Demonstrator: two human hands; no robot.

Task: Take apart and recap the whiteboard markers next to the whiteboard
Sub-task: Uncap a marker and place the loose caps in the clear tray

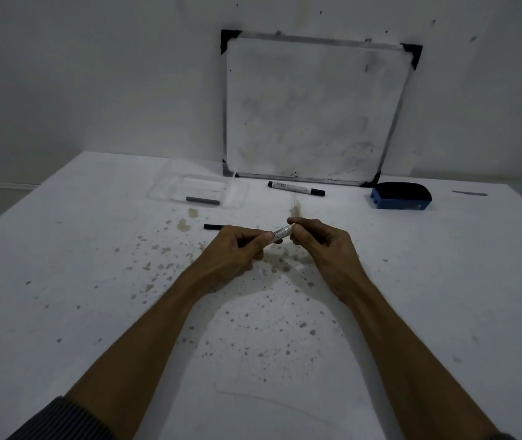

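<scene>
Head camera: Above a stained white table (62, 281), a person's left hand (237, 249) and right hand (320, 242) each clench one end of a white marker (282, 232), its printed barrel showing between them, held level above the table. The step looks like pulling the marker apart or pressing an end back on; which one cannot be told, since both ends are hidden in the fingers. The next move calls for a straight pull or push along the barrel. A second marker (296, 188), capped black at both ends, lies just before the whiteboard (313, 109) leaning on the wall. A loose black piece (213, 227) lies near the left hand.
</scene>
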